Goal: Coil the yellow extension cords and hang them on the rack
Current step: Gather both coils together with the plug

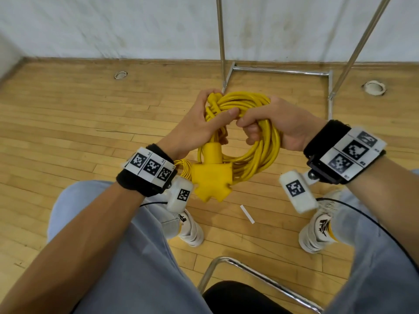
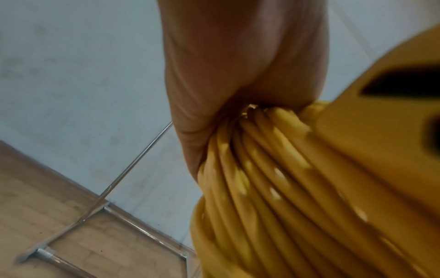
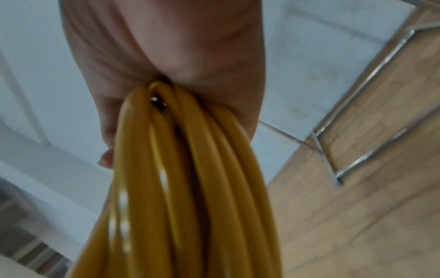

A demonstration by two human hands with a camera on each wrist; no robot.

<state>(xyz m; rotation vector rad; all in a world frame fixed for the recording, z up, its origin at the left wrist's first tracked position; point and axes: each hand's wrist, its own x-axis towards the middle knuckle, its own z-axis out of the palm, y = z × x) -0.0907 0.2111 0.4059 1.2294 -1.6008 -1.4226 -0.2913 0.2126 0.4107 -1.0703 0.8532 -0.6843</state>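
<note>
A yellow extension cord (image 1: 260,152) is wound into a coil of several loops, held in the air above my knees. My left hand (image 1: 204,118) grips the coil's left side, where the cord is wrapped round the bundle. My right hand (image 1: 269,123) grips the right side, fingers curled round the loops. A yellow three-way socket block (image 1: 212,177) hangs from the coil's lower left. The left wrist view shows the cord strands (image 2: 250,178) leaving my left hand (image 2: 238,65) beside the socket block (image 2: 381,131). Cord strands (image 3: 178,178) also run out of my right hand (image 3: 166,47).
A chrome rack (image 1: 281,72) stands ahead on the wooden floor (image 1: 68,121), its two uprights rising out of view against a white wall. A chrome chair frame (image 1: 249,270) is under me. A white strip (image 1: 247,214) lies between my shoes.
</note>
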